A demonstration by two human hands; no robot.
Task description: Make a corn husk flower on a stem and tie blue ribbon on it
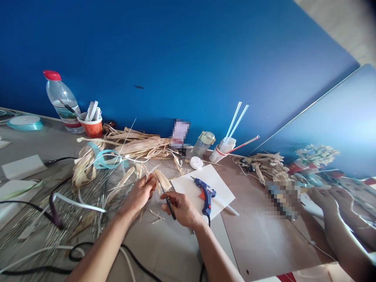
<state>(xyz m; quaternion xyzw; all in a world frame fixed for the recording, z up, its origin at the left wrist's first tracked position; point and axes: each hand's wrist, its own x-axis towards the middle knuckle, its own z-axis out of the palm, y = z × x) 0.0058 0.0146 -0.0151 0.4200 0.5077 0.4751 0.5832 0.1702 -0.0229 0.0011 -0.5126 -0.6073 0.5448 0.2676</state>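
My left hand (143,189) is closed, with fingertips pinching a pale dried corn husk piece (163,180) that fans out to the right. Just beside it, my right hand (182,208) grips a slim black-handled tool (169,206) with a thin metal tip, which looks like a pair of scissors. Its tip points up at the husk; whether it touches cannot be made out. Small husk scraps (156,215) lie on the table below the hands. To the right, a blue glue gun (206,194) rests on a white sheet (221,188).
Thin wires (79,207), cords and a light-blue ribbon (107,158) spread over the left side. Behind lie husk bundles (141,145), a red cup (92,127), a bottle (62,98), a glass jar (202,144) and a cup of glue sticks (221,152). Another person's hands (326,199) are at right.
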